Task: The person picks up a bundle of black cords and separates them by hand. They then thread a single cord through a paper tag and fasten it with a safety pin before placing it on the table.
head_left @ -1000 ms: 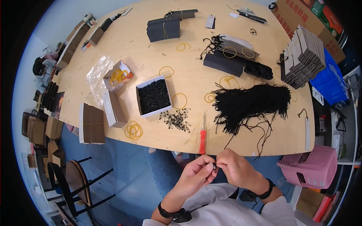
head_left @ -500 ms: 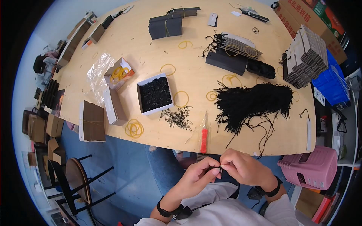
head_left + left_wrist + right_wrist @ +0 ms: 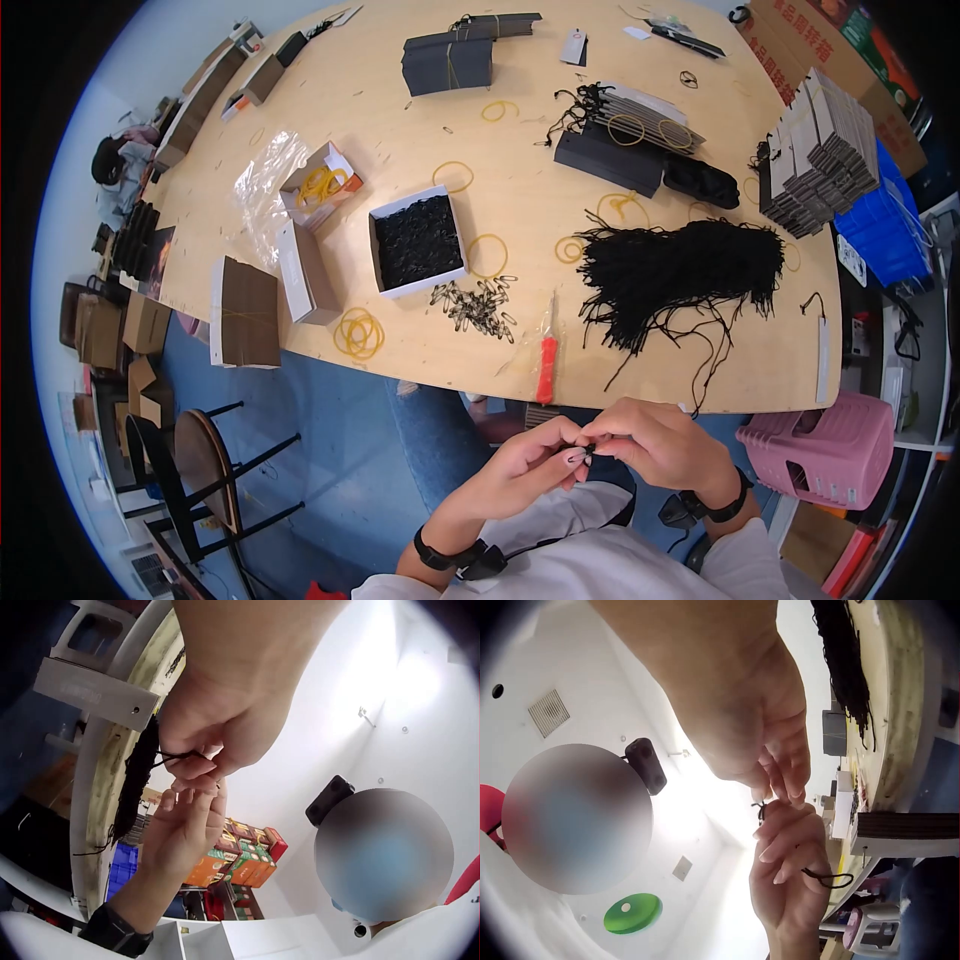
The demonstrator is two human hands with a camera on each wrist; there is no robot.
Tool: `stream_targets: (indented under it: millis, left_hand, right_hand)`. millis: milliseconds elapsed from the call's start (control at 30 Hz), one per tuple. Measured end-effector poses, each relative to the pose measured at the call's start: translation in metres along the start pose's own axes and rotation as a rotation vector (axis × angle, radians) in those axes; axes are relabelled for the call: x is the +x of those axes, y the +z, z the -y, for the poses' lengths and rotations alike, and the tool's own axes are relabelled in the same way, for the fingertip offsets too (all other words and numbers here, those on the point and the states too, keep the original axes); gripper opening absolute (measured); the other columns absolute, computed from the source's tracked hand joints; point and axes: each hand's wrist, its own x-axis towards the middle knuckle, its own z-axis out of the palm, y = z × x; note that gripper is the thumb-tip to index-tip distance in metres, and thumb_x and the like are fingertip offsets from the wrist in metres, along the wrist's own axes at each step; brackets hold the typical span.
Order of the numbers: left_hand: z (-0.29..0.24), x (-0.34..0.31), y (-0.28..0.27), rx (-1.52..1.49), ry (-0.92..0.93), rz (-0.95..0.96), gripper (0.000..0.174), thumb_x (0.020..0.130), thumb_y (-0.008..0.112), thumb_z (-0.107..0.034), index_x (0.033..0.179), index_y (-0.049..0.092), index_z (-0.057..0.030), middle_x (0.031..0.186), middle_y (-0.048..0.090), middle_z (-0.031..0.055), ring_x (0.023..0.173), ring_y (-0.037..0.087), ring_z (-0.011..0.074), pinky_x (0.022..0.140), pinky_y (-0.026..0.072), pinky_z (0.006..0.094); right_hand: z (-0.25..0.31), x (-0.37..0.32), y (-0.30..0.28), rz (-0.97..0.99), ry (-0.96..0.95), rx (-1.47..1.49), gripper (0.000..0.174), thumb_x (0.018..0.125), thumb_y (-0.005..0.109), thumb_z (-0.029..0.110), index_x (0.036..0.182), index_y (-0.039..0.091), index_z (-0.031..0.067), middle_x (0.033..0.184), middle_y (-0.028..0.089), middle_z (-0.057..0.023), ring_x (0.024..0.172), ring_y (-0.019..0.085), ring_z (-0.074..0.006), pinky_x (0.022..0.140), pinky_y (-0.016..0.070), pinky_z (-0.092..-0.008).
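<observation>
Two hands meet just off the near edge of the table (image 3: 420, 345), over the person's lap. Left hand (image 3: 525, 468) and right hand (image 3: 655, 445) both have their fingers curled, the fingertips pinching one short black cord (image 3: 585, 455) between them; the right wrist view shows its loop hanging by the left palm.

Risk noted: the pinch is small and unsupported, so a slip would likely drop the cord to the blue floor (image 3: 330, 440).

Reference point is the white box (image 3: 418, 243). Safety pins (image 3: 475, 308) lie just beside its near-right corner, a heap of black cords (image 3: 680, 270) to its right, and yellow rubber bands (image 3: 357, 333) to its near left. A pink stool (image 3: 820, 440) stands far to its right, off the table.
</observation>
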Motion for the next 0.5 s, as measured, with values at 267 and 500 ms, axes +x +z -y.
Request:
stream_targets:
  millis: [267,500]
  left_hand:
    - [-0.0002,0.0004,-0.0015,-0.007,-0.043,0.012,0.018,0.100,0.048,-0.018,0.110,0.052,-0.0029,0.087,0.055,0.0001,0.074,0.047,0.0046,0.065,0.0388,0.0184]
    - [0.0047,0.0040,-0.0010,-0.091,-0.067,0.027,0.017,0.100,0.049,-0.016,0.109,0.053,-0.0023,0.087,0.055,-0.0003,0.075,0.048,0.0048,0.066,0.0397,0.0190]
  right_hand:
    - [-0.0051,0.0019,0.0004,-0.030,-0.102,-0.039,0.018,0.079,0.068,0.000,0.095,0.058,0.0021,0.081,0.063,-0.0099,0.066,0.063,-0.0259,0.056,0.0496,-0.0321]
    - [-0.0035,0.0027,-0.0021,-0.047,-0.119,-0.138,0.016,0.077,0.068,0.001,0.090,0.059,0.0027,0.079,0.063,-0.0078,0.064,0.063,-0.0234,0.053,0.0488,-0.0317]
